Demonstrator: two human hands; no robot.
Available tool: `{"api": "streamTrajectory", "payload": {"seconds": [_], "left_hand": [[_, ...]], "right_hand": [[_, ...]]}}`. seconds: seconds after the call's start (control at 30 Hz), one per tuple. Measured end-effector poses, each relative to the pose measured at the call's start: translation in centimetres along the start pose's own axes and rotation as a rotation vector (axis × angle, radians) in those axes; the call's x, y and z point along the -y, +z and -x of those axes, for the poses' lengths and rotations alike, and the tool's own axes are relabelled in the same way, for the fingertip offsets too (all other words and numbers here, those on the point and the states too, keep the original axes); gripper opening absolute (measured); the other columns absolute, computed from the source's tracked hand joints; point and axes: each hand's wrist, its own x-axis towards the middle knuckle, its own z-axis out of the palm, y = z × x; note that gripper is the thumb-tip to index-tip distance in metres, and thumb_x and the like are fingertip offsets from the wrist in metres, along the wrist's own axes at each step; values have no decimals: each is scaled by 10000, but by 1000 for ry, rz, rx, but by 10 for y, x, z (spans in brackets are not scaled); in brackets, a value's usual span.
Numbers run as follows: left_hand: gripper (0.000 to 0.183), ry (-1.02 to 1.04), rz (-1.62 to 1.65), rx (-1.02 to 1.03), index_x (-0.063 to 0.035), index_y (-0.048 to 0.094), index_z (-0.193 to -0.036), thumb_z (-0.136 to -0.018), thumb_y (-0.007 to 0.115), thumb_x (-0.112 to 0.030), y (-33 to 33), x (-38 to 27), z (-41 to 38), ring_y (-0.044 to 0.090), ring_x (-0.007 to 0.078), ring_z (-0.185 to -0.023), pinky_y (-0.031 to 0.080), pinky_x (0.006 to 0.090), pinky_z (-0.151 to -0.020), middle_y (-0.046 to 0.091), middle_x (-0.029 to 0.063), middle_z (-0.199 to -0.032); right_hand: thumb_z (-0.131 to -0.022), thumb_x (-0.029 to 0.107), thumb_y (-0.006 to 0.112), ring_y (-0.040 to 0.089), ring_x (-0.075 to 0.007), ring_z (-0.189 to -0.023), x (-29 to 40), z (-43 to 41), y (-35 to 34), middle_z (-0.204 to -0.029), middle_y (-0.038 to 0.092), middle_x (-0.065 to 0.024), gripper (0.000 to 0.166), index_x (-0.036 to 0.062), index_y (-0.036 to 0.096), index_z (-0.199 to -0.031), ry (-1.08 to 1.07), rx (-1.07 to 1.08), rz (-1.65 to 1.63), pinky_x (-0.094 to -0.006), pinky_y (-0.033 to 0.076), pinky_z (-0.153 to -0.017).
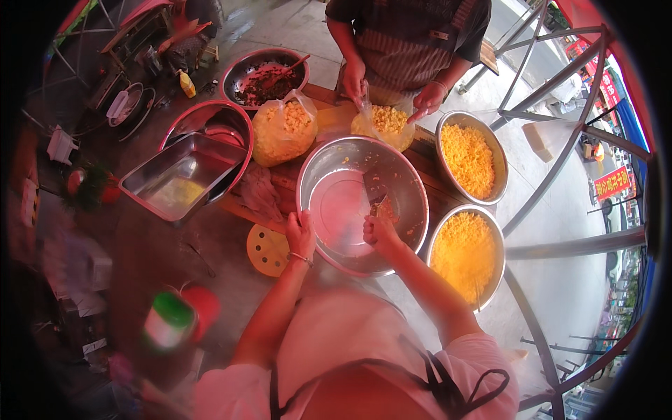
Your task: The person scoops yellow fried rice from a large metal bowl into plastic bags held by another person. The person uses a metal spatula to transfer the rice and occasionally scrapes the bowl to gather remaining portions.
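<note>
A large stainless steel basin [341, 194] with food residue on its inner wall stands tilted before me at the edge of a wooden table. My left hand [301, 234] grips its near left rim. Inside the basin, my right hand [379, 231] is closed on the handle of a metal scraper [379, 201], whose blade lies against the right part of the basin. Orange-yellow residue [388, 211] clings beside the blade. Two steel bowls of yellow shredded food [467, 160] [462, 252] stand to the right. A plastic bag of yellow food [286, 131] sits behind on the left.
A co-worker [409, 47] across the table holds an open bag of yellow pieces [387, 123]. Left are a rectangular steel tray [157, 181] over a round basin [210, 113], and a bowl of dark filling [268, 79]. A yellow stool [268, 251] stands below. Metal tent poles [572, 244] cross the right side.
</note>
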Motion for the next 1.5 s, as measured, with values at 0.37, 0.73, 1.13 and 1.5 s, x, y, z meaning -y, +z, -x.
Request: {"api": "streamTrajectory", "payload": {"seconds": [0.37,0.73,1.13,1.5], "left_hand": [[292,240,-48,53,-4,484,-858,-945,539,-278,-9,-27,-3,517,274,-657,427,383,-633,534,164,-724],[363,306,-45,36,14,516,-823,-973,504,-315,-5,-48,-20,490,224,-625,426,362,-617,532,110,-687],[421,463,-137,50,7,482,-744,-1000,482,-328,-24,-93,-56,377,110,-612,340,303,-546,431,27,-626],[425,568,-281,58,12,493,-727,-985,501,-327,-16,-110,-73,447,172,-575,361,355,-536,492,93,-602]], "right_hand": [[-987,228,417,636,-251,-818,27,103,-10,-1005,634,-42,312,48,531,-1215,-527,369,1477,-382,486,-678],[-955,156,487,365,-32,-527,10,18,41,-687,392,67,24,135,492,-965,-202,509,-90,-198,280,-428],[-942,260,479,612,-413,-913,63,111,9,-1062,614,-233,398,101,448,-1306,-685,67,1621,-494,491,-757],[-887,148,504,632,-379,-763,13,92,-27,-915,620,-183,327,85,465,-1206,-1074,126,1796,-491,483,-595]]}}
